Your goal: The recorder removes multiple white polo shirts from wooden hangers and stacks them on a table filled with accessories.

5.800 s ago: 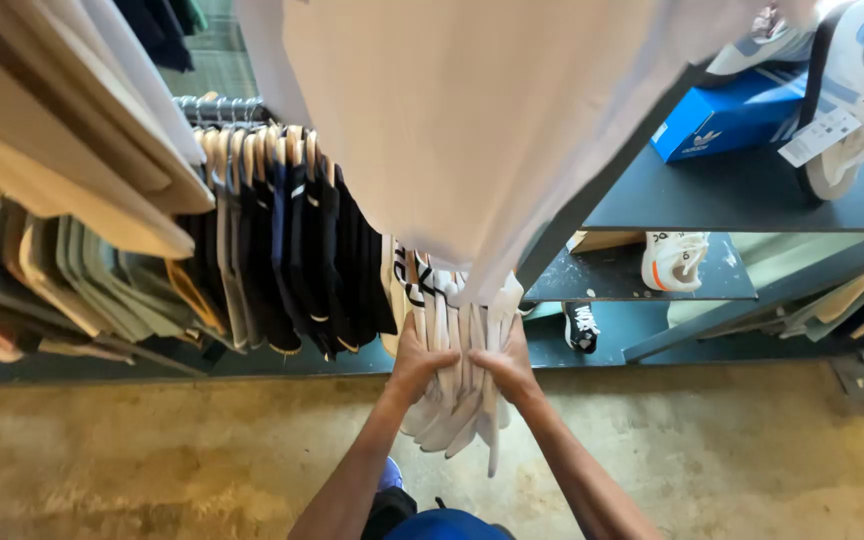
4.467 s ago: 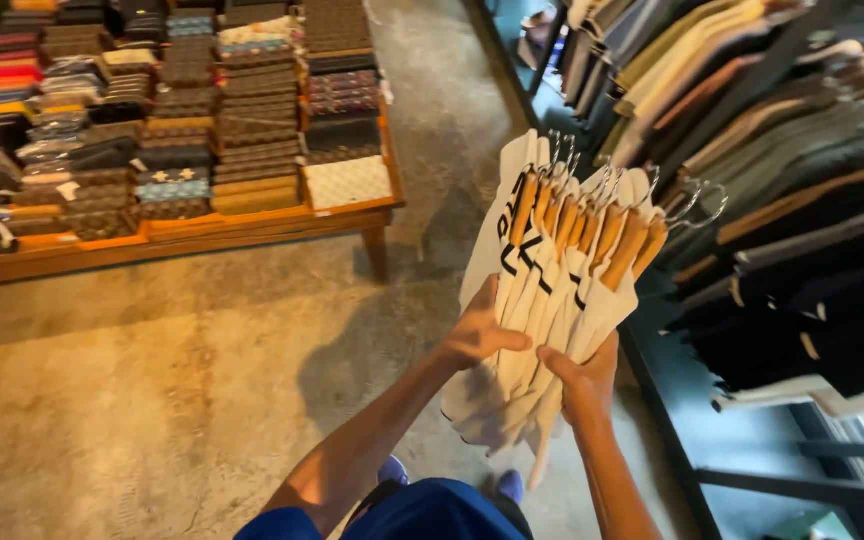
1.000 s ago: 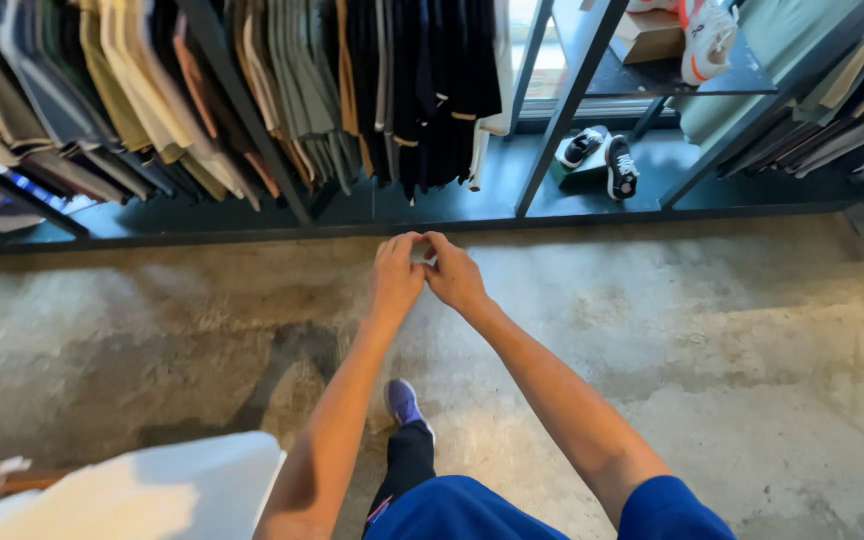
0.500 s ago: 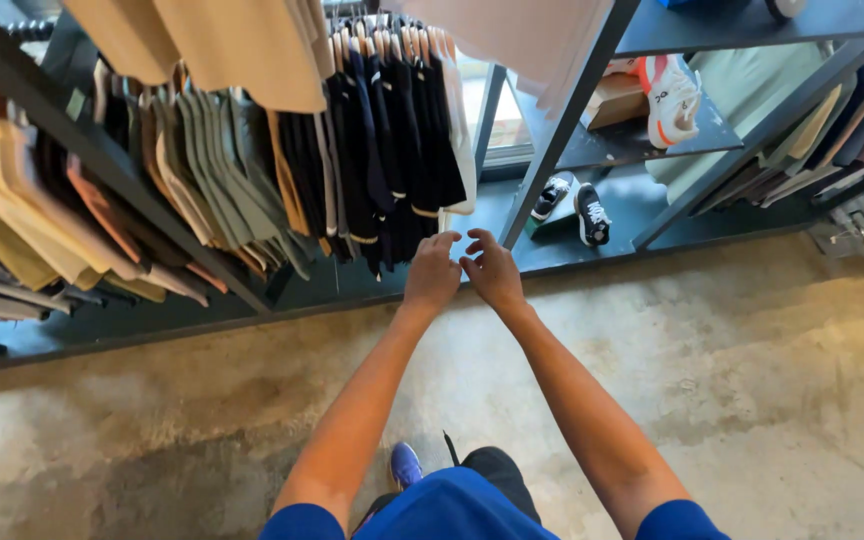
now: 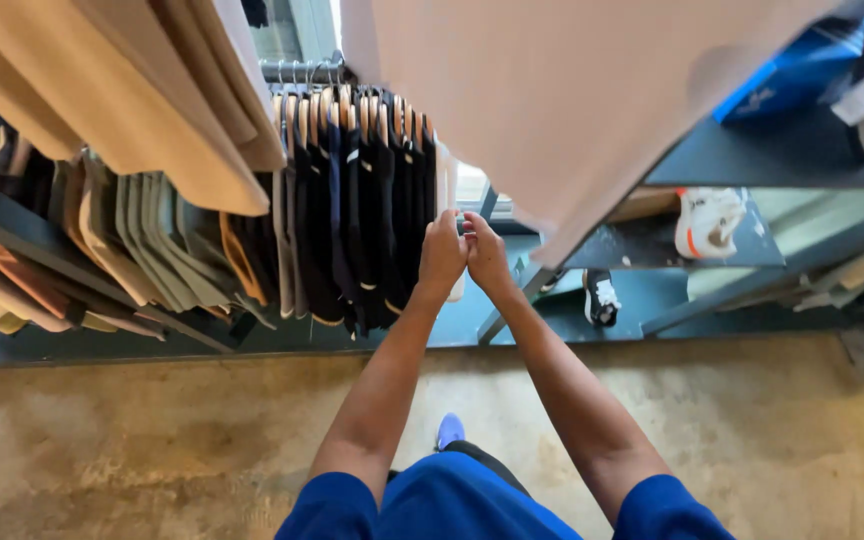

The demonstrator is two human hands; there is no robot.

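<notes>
My left hand (image 5: 442,252) and my right hand (image 5: 488,255) are raised side by side, fingertips meeting. Both pinch a small white item (image 5: 468,226); it is too small to tell what kind. The hands sit just right of a row of dark garments (image 5: 372,220) on wooden hangers, hung from a metal rail (image 5: 297,68). A thin white garment (image 5: 449,180) hangs at the row's right end, right behind my left hand. A large pale garment (image 5: 572,100) hangs above and to the right of my hands.
Beige, grey and tan clothes (image 5: 132,230) hang on a slanted rack at the left. Dark shelves (image 5: 752,165) at the right hold a white sneaker (image 5: 707,220), another shoe (image 5: 602,297) and a blue box (image 5: 792,80). The floor (image 5: 152,440) is bare concrete.
My joined hands have risen and moved closer to the dark hanging clothes as my view tilted up. Seconds earlier I carried a bundle of pale hangers; it is no longer in my hands.
</notes>
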